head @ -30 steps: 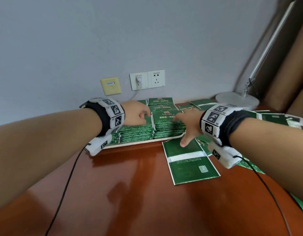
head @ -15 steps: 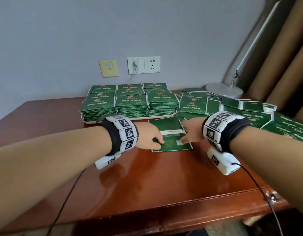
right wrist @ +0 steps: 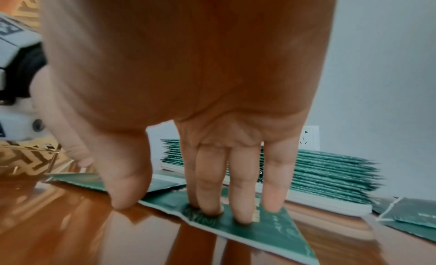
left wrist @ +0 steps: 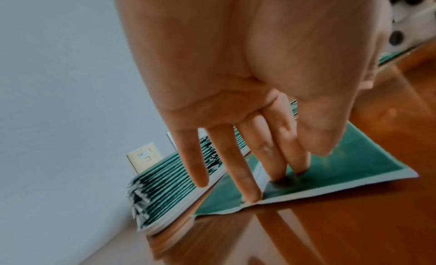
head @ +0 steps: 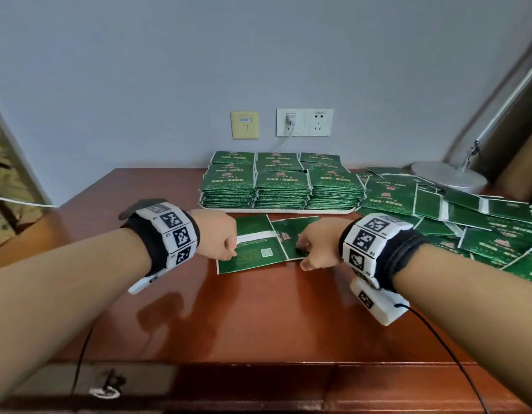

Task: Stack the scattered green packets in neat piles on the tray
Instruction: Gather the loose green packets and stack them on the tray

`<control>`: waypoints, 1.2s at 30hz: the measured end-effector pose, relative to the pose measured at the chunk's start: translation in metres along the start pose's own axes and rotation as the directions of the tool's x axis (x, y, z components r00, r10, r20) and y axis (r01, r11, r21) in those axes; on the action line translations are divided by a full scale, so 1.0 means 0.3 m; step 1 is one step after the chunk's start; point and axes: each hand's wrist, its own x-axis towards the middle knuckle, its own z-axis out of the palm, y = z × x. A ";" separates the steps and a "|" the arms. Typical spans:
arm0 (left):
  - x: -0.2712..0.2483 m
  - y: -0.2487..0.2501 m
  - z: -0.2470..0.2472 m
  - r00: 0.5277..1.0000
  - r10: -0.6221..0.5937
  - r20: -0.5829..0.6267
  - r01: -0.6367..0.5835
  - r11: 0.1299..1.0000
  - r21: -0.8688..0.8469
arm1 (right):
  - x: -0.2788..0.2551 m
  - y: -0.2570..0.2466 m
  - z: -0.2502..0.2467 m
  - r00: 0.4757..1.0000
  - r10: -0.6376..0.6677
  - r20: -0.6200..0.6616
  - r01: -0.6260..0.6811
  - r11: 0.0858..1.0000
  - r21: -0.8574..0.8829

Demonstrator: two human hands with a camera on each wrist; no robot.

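Note:
A white tray (head: 276,209) by the wall holds several neat piles of green packets (head: 281,185). In front of it two loose packets lie on the table. One lies back up with a white strip (head: 252,252); the other lies face up (head: 290,233), overlapping its right edge. My left hand (head: 227,245) presses straight fingertips (left wrist: 278,168) on the back-up packet (left wrist: 342,168). My right hand (head: 308,252) presses its fingertips (right wrist: 212,203) on the face-up packet (right wrist: 278,231), thumb at the packet's near edge. Neither hand grips anything.
Many scattered green packets (head: 467,222) cover the table's right side, up to a round white lamp base (head: 446,177). Wall sockets (head: 303,122) with a plugged cable sit behind the tray. The brown table's front edge (head: 258,363) is near my forearms.
Both hands drew back from the tray piles to the near table. A second, face-up packet now lies under my right fingers beside the back-up one. The view pulled back.

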 end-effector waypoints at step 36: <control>0.068 -0.013 -0.040 0.954 -0.280 -0.108 0.266 0.956 -0.127 | 0.118 -0.004 -0.055 0.963 0.239 -0.129 -0.226 0.968 0.107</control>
